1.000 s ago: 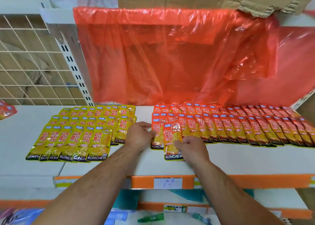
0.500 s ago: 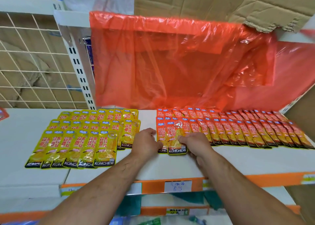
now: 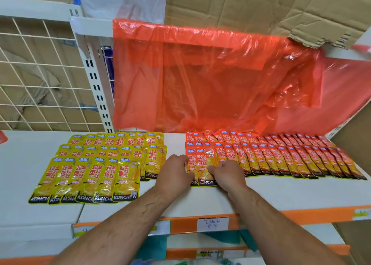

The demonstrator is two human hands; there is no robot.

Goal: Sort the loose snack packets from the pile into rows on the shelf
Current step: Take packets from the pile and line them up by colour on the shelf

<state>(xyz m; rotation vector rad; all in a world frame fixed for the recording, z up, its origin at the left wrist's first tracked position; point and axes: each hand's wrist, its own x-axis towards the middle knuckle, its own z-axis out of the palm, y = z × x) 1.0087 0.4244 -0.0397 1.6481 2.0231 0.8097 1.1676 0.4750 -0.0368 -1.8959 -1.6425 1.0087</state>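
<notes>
Fingers of the right hand (image 3: 228,174) pinch the glossy orange snack packet (image 3: 205,164) at the nine-o'clock end of the orange row (image 3: 281,160) on the white shelf (image 3: 281,192); the left hand (image 3: 174,173) curls against its edge, grasp unclear; best slide it flush, overlap even.

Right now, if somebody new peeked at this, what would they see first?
The big red plastic sheet hanging at the back of the shelf grabs the eye first. Below it lie rows of yellow packets on the left and orange packets on the right. In the middle, the left hand and right hand touch the orange rows' left end.
</notes>
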